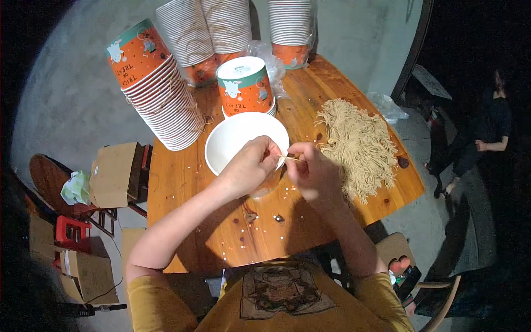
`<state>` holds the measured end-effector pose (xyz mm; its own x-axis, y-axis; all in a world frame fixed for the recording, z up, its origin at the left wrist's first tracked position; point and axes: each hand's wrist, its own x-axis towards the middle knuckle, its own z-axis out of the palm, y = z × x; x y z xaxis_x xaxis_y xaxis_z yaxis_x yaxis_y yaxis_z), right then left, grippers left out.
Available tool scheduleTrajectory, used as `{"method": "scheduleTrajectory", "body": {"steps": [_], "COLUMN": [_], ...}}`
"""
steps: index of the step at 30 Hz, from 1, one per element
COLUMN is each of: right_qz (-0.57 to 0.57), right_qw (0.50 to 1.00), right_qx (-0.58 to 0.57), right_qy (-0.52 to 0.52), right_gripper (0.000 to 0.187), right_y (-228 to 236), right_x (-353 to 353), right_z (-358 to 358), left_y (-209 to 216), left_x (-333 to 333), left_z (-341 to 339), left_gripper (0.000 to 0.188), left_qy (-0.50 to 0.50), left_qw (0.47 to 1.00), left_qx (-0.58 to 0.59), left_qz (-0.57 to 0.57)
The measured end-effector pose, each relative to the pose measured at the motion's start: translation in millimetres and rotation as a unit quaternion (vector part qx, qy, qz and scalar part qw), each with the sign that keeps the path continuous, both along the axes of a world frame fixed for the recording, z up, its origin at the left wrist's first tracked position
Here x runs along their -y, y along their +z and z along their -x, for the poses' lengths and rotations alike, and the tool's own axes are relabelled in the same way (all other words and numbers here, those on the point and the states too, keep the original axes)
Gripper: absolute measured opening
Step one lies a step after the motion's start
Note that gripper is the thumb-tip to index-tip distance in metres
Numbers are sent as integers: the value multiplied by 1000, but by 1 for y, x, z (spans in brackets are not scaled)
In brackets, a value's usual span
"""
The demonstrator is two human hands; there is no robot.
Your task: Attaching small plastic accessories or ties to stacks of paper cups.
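In front of me a white paper bucket [228,141] lies tilted on the wooden table, its open mouth facing up toward me. My left hand [251,165] is at the bucket's right rim, thumb and fingers pinched on a thin beige cord [291,159]. Close beside it, my right hand [312,170] pinches the same cord, which runs a short way between the two hands. Whether the cord passes through the rim is hidden by my fingers. A big heap of beige cords [362,146] lies on the table to the right of my right hand.
Just behind the bucket stands an upturned orange and green bucket [243,88]. Tall stacks of nested buckets [166,97] with cords hanging on them fill the back left. Small white dots are scattered over the wooden table [260,238]. A person [492,122] is at the far right.
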<state>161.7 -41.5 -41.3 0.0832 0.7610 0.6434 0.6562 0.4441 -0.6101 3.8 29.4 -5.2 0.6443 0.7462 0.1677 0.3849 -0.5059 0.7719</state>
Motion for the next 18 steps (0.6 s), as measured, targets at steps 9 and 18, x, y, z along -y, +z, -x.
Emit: {"method": "scheduleTrajectory", "body": {"steps": [9, 18], "right_qz": [29, 90], "right_qw": [996, 969], "right_qx": [-82, -212], "right_qy": [31, 91], "right_gripper": [13, 5], "right_y": [-11, -14], "right_x": [-2, -5], "right_z": [1, 1], "left_y": [2, 1], "left_x": [2, 4], "left_z": [3, -4], "left_gripper": [17, 13], "left_qy": [-20, -27], "left_qw": [999, 992], "left_qx": [28, -23], "left_qz": [37, -122]}}
